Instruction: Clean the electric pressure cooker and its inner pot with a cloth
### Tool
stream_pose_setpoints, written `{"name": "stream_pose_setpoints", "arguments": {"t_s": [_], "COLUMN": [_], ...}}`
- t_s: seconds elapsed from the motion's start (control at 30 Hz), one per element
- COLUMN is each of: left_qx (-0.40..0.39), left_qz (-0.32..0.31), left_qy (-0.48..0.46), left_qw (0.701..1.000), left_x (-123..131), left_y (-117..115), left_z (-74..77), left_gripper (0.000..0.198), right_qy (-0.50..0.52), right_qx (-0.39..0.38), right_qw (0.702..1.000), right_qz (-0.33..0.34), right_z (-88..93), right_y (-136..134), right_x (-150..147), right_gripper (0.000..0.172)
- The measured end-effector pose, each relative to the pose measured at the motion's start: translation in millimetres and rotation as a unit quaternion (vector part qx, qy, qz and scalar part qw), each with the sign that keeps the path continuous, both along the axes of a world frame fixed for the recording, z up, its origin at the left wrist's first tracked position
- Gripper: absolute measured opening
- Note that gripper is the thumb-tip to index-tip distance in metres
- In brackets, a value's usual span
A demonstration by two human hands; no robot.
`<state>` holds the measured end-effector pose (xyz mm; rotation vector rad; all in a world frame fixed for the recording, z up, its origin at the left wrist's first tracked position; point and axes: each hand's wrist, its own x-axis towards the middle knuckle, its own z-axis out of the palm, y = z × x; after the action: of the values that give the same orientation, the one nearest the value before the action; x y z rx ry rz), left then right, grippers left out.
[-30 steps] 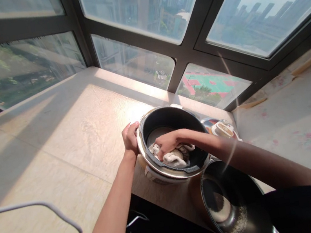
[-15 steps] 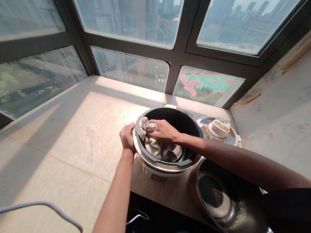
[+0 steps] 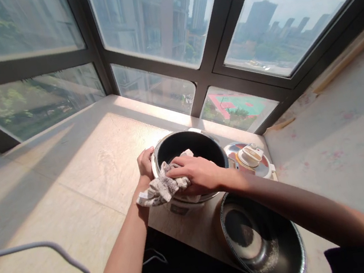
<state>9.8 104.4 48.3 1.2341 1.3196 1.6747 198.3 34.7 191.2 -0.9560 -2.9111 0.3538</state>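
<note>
A white electric pressure cooker (image 3: 179,208) with a dark inside stands on the stone windowsill. My left hand (image 3: 145,163) is closed around its left side, where a handle seems to be; the fingertips are partly hidden. In my right hand (image 3: 199,174) is a crumpled, speckled grey-white cloth (image 3: 165,186), pressed over the cooker's near rim. One end of the cloth hangs across my left wrist. Right of the cooker lies its round lid (image 3: 252,156) with a white knob. Closer to me, under my right forearm, stands a dark metal inner pot (image 3: 286,249).
The pale stone windowsill (image 3: 83,171) stretches left, with a grey cable (image 3: 42,244) across its near part. Dark-framed windows (image 3: 152,67) rise behind the cooker. A flowered wall (image 3: 348,150) borders the right side.
My right hand has lifted the cloth from inside the cooker onto its near rim, toward me. My left hand keeps its hold on the cooker's side. The view has shifted slightly.
</note>
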Motion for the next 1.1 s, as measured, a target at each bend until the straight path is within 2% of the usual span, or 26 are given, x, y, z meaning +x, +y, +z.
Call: {"name": "stream_pose_setpoints", "arguments": {"t_s": [0.13, 0.27, 0.37, 0.47, 0.53, 0.6, 0.67, 0.73, 0.83, 0.93, 1.1], "left_qx": [-0.049, -0.074, -0.090, -0.102, -0.108, -0.113, -0.118, -0.121, -0.127, -0.136, -0.153], "left_qz": [-0.015, -0.015, -0.016, -0.022, -0.027, -0.034, -0.041, -0.046, -0.049, -0.052, -0.053], "left_qy": [-0.076, -0.130, -0.159, -0.179, -0.189, -0.199, -0.208, -0.217, -0.231, -0.242, -0.266], "left_qw": [0.996, 0.989, 0.983, 0.978, 0.976, 0.973, 0.970, 0.967, 0.963, 0.959, 0.950], "left_x": [2, 3, 4, 4, 4, 5, 5, 6, 6, 6, 7], "left_y": [13, 8, 5, 5, 4, 4, 3, 2, 1, 1, 5], "left_z": [12.8, 20.8, 23.8, 25.9, 27.1, 28.3, 29.3, 29.8, 29.4, 27.4, 25.0], "left_gripper": [0.034, 0.032, 0.032, 0.031, 0.032, 0.033, 0.034, 0.034, 0.035, 0.033, 0.026], "right_qy": [-0.055, -0.052, -0.075, -0.085, -0.052, 0.023, 0.099, 0.143, 0.197, 0.253, 0.259], "right_qx": [0.015, 0.017, 0.029, 0.068, 0.095, 0.105, 0.105, 0.095, 0.058, 0.018, -0.019], "right_qw": [0.994, 0.992, 0.993, 0.993, 0.994, 0.992, 0.981, 0.972, 0.968, 0.961, 0.963], "right_qz": [0.092, 0.111, 0.088, 0.038, -0.005, -0.067, -0.131, -0.163, -0.145, -0.105, -0.070], "right_z": [22.1, 32.9, 30.5, 19.1, 8.3, -2.5, -10.8, -15.4, -17.6, -19.4, -25.6], "right_y": [-16, -14, 6, 36, 57, 78, 99, 119, 145, 163, 171], "right_x": [35, 74, 100, 117, 121, 122, 120, 114, 94, 57, -17], "right_gripper": [0.035, 0.026, 0.025, 0.031, 0.031, 0.031, 0.036, 0.041, 0.044, 0.047, 0.042]}}
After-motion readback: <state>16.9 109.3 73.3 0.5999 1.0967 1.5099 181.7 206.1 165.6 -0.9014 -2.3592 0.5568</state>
